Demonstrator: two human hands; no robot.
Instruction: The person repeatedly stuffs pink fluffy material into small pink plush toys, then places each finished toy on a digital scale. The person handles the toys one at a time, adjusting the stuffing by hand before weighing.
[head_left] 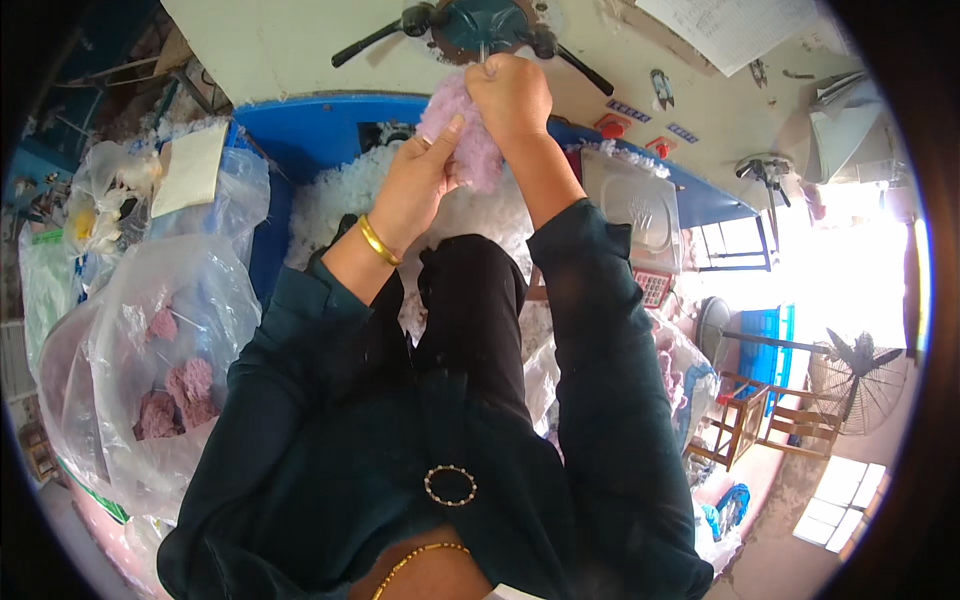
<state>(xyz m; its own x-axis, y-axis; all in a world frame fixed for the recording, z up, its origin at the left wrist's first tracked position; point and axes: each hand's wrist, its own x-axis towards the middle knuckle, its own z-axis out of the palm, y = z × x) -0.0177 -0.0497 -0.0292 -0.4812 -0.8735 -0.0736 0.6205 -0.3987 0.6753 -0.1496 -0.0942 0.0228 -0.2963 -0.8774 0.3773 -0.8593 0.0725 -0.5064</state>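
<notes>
A fluffy pale-pink plush piece [480, 155] hangs between my two hands, over the front edge of the table. My left hand [412, 182] holds its left side, the thumb lying on the pile. Higher up, my right hand [512, 95] is closed in a fist round the top end of the plush. That fist sits right at a thin metal nozzle [484, 50], which sticks out of a round dark plate [470, 28] in the tabletop. How far the nozzle reaches into the plush is hidden by the fist.
White stuffing [325, 205] fills a blue trough [300, 125] over my lap. On the left, a clear plastic bag [110, 320] holds pink plush pieces. Black handles [380, 38] flank the plate. Thread snips [662, 88] and papers [730, 30] lie right; a fan [855, 380] stands beyond.
</notes>
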